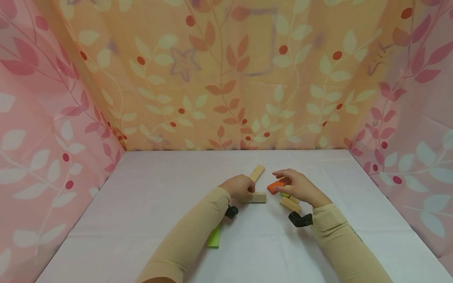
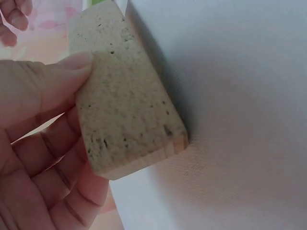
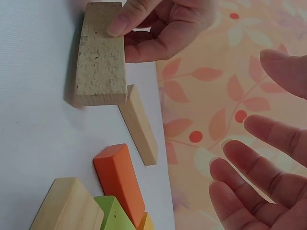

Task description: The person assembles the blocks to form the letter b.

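My left hand (image 1: 239,186) grips a plain wooden block (image 1: 257,197) by its left part. In the left wrist view the thumb lies on the speckled broad face of that block (image 2: 124,96), with fingers behind it. The right hand (image 1: 296,185) hovers over a small group of blocks, its fingers spread and holding nothing. Beneath and beside it are an orange block (image 1: 274,186), a green block (image 3: 115,215) and another plain wooden block (image 1: 290,204). Part of a yellow block (image 3: 147,222) shows beyond the green one.
A thin wooden block (image 1: 257,173) lies behind the left hand. A green block (image 1: 214,237) lies near the left forearm, which partly covers it. The white-covered table (image 1: 141,196) is bounded by patterned cloth (image 1: 219,78) at the back and both sides.
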A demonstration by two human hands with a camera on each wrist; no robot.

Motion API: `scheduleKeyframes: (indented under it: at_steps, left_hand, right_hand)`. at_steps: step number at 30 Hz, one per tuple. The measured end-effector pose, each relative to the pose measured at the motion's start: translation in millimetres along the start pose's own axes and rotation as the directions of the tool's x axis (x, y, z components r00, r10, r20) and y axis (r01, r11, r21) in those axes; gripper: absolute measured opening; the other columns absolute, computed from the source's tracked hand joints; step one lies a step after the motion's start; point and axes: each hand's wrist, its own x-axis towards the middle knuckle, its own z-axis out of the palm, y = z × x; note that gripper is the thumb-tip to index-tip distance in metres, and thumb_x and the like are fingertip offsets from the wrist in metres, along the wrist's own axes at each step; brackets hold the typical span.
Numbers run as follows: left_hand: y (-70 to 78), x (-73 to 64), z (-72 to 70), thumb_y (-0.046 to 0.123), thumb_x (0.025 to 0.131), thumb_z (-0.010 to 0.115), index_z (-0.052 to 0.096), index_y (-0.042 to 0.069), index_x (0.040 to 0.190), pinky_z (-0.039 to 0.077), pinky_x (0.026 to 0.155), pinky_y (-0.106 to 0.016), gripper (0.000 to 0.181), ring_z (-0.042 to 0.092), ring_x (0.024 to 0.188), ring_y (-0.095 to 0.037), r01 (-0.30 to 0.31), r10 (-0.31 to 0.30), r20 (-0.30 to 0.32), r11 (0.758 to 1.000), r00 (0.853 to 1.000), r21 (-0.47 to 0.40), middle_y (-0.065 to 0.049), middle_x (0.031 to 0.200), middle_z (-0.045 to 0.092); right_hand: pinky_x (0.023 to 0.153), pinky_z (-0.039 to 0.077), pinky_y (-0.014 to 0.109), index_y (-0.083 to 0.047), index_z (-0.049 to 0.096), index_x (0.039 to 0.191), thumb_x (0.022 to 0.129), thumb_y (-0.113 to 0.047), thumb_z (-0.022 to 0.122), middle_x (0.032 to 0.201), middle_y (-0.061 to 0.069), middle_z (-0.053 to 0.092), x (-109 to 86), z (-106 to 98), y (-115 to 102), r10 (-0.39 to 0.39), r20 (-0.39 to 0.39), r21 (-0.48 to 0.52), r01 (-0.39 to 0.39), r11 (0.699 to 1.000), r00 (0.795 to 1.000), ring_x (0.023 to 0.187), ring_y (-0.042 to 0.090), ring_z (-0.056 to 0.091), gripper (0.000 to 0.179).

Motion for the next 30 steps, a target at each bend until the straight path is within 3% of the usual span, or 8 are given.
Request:
scheduleKeyframes:
  at_steps: [12,16,23,30]
  left_hand:
    - [-2.4,-8.4,-16.8,0.017,0.084,0.063,0.062,0.019,0.082,0.042,0.067,-0.022,0.003,0.051,0.076,-0.010,-0.050,0.046,-0.085,0.997,0.995,-0.051,0.008,0.078,0.058]
    - [-4.8,-14.6,-26.1,0.019,0.084,0.065,0.062,0.018,0.086,0.043,0.068,-0.021,0.003,0.052,0.078,-0.009,-0.045,0.034,-0.115,0.994,0.993,-0.099,0.008,0.081,0.058]
    - [-13.2,-27.3,-39.5,0.020,0.085,0.065,0.062,0.019,0.087,0.047,0.070,-0.023,0.004,0.054,0.083,-0.013,-0.026,-0.017,-0.160,0.964,0.987,-0.265,0.005,0.086,0.060]
    - [-25.9,-34.1,-45.6,0.020,0.084,0.065,0.061,0.017,0.086,0.047,0.069,-0.024,0.005,0.054,0.083,-0.013,-0.023,-0.053,-0.205,0.935,0.977,-0.354,0.003,0.086,0.060]
  right_hand:
    - [0.083,0.048,0.042,-0.002,0.055,0.122,0.081,-0.018,0.070,0.111,0.015,0.057,0.1,-3.2,-0.4,-0.021,-0.001,0.019,0.021,1.000,1.000,0.098,0.035,0.059,0.047]
    - [0.085,0.047,0.044,-0.001,0.055,0.122,0.080,-0.017,0.070,0.113,0.016,0.056,1.6,-3.5,-0.5,-0.018,-0.007,0.015,0.018,1.000,1.000,0.100,0.035,0.057,0.047]
    - [0.087,0.046,0.044,0.000,0.055,0.122,0.081,-0.018,0.070,0.113,0.018,0.056,4.1,-4.7,-1.3,-0.021,-0.011,0.002,0.021,1.000,1.000,0.103,0.034,0.056,0.047]
    - [0.088,0.046,0.043,-0.003,0.055,0.123,0.081,-0.023,0.070,0.115,0.017,0.055,4.9,-4.9,-2.7,0.008,-0.007,0.015,-0.008,1.000,1.000,0.104,0.032,0.056,0.049]
